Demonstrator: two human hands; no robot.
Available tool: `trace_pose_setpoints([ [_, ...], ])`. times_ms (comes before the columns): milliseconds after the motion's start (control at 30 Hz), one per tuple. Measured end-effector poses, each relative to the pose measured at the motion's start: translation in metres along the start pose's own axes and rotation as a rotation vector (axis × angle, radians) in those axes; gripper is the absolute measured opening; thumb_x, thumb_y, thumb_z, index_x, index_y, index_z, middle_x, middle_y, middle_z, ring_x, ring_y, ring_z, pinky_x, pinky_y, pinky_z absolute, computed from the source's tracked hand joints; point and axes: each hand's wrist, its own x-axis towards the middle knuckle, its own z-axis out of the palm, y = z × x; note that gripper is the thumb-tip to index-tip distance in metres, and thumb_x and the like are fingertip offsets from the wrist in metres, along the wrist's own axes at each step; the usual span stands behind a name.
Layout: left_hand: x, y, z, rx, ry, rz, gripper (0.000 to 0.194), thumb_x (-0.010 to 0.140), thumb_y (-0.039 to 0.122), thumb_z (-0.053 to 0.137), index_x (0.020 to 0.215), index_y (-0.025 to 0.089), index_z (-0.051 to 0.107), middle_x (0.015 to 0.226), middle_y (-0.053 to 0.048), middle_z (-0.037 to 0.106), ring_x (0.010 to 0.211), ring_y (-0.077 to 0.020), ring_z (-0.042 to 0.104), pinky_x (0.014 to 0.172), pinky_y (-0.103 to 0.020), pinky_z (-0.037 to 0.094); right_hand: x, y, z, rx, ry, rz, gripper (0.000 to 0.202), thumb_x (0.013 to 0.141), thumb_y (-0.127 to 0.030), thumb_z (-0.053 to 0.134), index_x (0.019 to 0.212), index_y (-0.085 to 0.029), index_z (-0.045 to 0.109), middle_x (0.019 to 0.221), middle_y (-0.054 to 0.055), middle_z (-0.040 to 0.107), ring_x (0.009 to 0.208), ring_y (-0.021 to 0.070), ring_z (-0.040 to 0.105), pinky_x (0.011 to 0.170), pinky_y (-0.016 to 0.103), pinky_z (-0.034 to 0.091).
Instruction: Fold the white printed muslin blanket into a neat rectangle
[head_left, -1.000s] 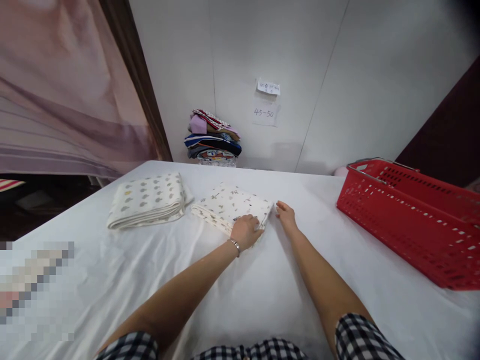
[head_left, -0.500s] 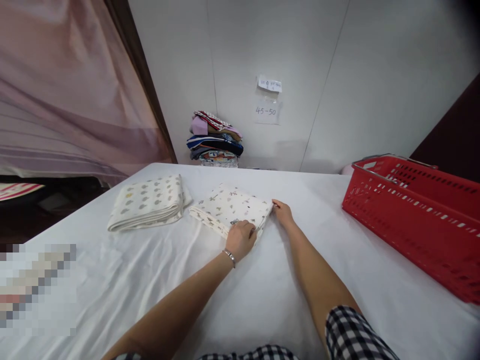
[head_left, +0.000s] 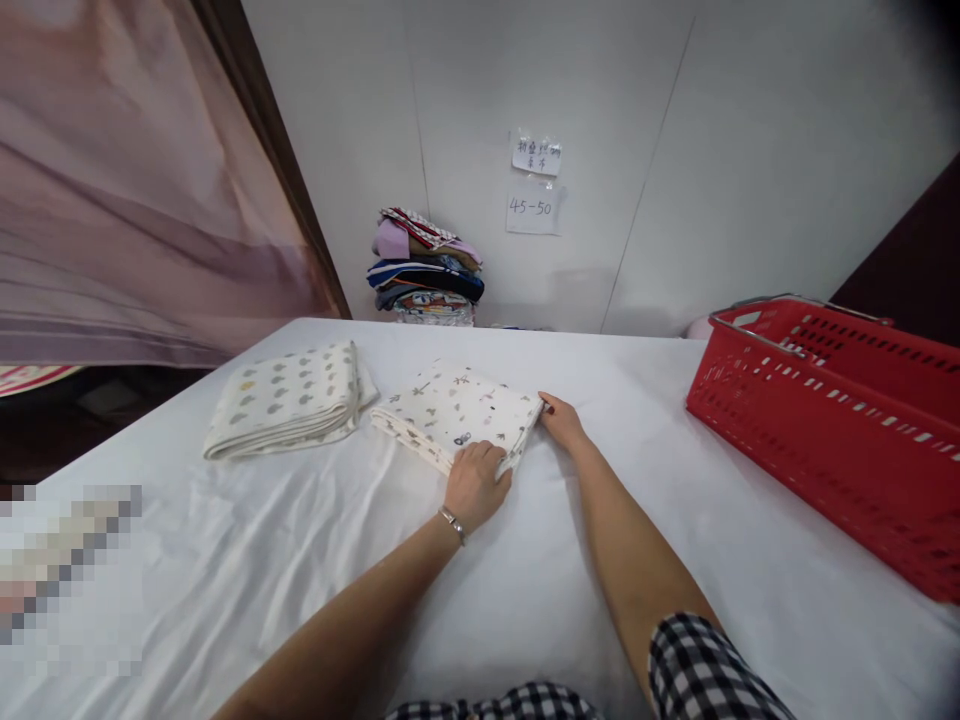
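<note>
A white cloth [head_left: 469, 400] with small scattered prints lies folded into a layered square on the white-covered table. My left hand [head_left: 478, 484], a metal bracelet on its wrist, grips the near corner, fingers over the top and thumb at the edge. At the right corner, my right hand [head_left: 561, 422] pinches the layers between thumb and fingers. Left of this cloth, and apart from it, rests another folded white cloth [head_left: 289, 395] with rows of grey motifs and one yellow motif.
A red perforated basket [head_left: 810, 440] with metal handles stands on the right of the white table cover [head_left: 525, 610]. Behind the table's far edge rises a stack of folded fabrics [head_left: 426, 268] against the wall. A pinkish curtain [head_left: 142, 190] hangs at left.
The view has shifted slightly. My left hand's fingers have flattened a little over the near corner of the printed cloth. My right hand keeps its pinch on the right corner.
</note>
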Motion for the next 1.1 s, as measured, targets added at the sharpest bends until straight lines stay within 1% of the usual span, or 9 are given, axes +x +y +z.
trace_pose_setpoints([
  [100,-0.002,-0.001,0.001,0.01,0.003,0.015,0.014,0.079,0.027,0.052,0.091,0.021,0.057,0.089,-0.006,0.058,0.087,-0.0223,0.051,0.078,-0.037,0.038,0.0,-0.003,0.0,-0.01,0.012,0.013,0.045,0.073,-0.016,0.047,0.115,-0.024,0.061,0.109,0.0,0.064,0.098,0.0175,0.057,0.093,0.029,0.039],
  [300,-0.005,-0.001,0.003,0.048,-0.02,0.055,0.015,0.08,0.025,0.051,0.093,0.021,0.056,0.091,-0.007,0.056,0.088,-0.0226,0.05,0.078,-0.037,0.037,0.001,-0.009,0.002,-0.015,0.099,0.058,0.04,0.074,-0.015,0.043,0.105,-0.027,0.065,0.109,-0.001,0.064,0.104,0.019,0.054,0.093,0.03,0.038],
  [467,-0.007,-0.001,0.004,0.039,-0.01,0.079,0.016,0.08,0.025,0.051,0.095,0.02,0.056,0.092,-0.007,0.055,0.089,-0.0226,0.049,0.079,-0.038,0.037,0.0,-0.005,0.004,0.025,0.1,0.063,0.041,0.072,-0.014,0.045,0.105,-0.029,0.065,0.109,-0.002,0.064,0.104,0.019,0.054,0.094,0.031,0.037],
  [633,-0.011,-0.001,-0.001,-0.03,0.043,0.089,0.022,0.084,0.037,0.05,0.094,0.019,0.057,0.091,-0.007,0.056,0.088,-0.0216,0.049,0.079,-0.036,0.037,0.002,0.007,0.001,0.138,0.078,0.049,0.047,0.069,-0.011,0.045,0.11,-0.023,0.064,0.108,0.0,0.065,0.095,0.0155,0.059,0.091,0.029,0.042],
  [733,-0.011,0.0,-0.006,-0.051,0.076,0.081,0.024,0.086,0.039,0.046,0.092,0.019,0.058,0.09,-0.007,0.057,0.087,-0.0204,0.05,0.078,-0.035,0.037,0.004,0.009,-0.001,0.206,0.105,0.045,0.042,0.075,-0.016,0.043,0.113,-0.018,0.062,0.109,0.003,0.065,0.092,0.015,0.061,0.087,0.029,0.046],
  [800,-0.011,0.0,-0.008,-0.042,0.09,0.069,0.023,0.088,0.037,0.044,0.091,0.019,0.058,0.088,-0.006,0.058,0.085,-0.0196,0.05,0.076,-0.035,0.036,0.004,0.008,-0.002,0.227,0.134,0.033,0.037,0.079,-0.022,0.043,0.11,-0.017,0.063,0.11,0.005,0.065,0.096,0.0163,0.06,0.087,0.031,0.046],
  [867,-0.011,-0.001,-0.009,-0.027,0.106,0.06,0.021,0.088,0.034,0.043,0.091,0.019,0.058,0.087,-0.006,0.058,0.083,-0.0191,0.05,0.075,-0.034,0.036,0.004,0.006,-0.001,0.228,0.152,0.005,0.033,0.081,-0.027,0.045,0.105,-0.017,0.065,0.108,0.005,0.065,0.101,0.0169,0.058,0.091,0.032,0.044],
  [1000,-0.011,-0.003,-0.007,-0.001,0.115,0.055,0.018,0.087,0.032,0.045,0.089,0.019,0.059,0.086,-0.005,0.058,0.082,-0.0192,0.05,0.073,-0.034,0.036,0.003,0.004,0.002,0.196,0.151,-0.065,0.024,0.077,-0.024,0.051,0.094,-0.021,0.069,0.105,0.002,0.067,0.103,0.0156,0.057,0.097,0.031,0.039],
  [1100,-0.01,-0.004,-0.005,0.005,0.098,0.046,0.017,0.086,0.031,0.047,0.086,0.019,0.059,0.084,-0.005,0.057,0.08,-0.019,0.05,0.072,-0.034,0.035,0.003,0.004,0.003,0.158,0.144,-0.087,0.023,0.076,-0.02,0.052,0.091,-0.021,0.07,0.103,0.002,0.067,0.102,0.0155,0.057,0.096,0.031,0.039],
])
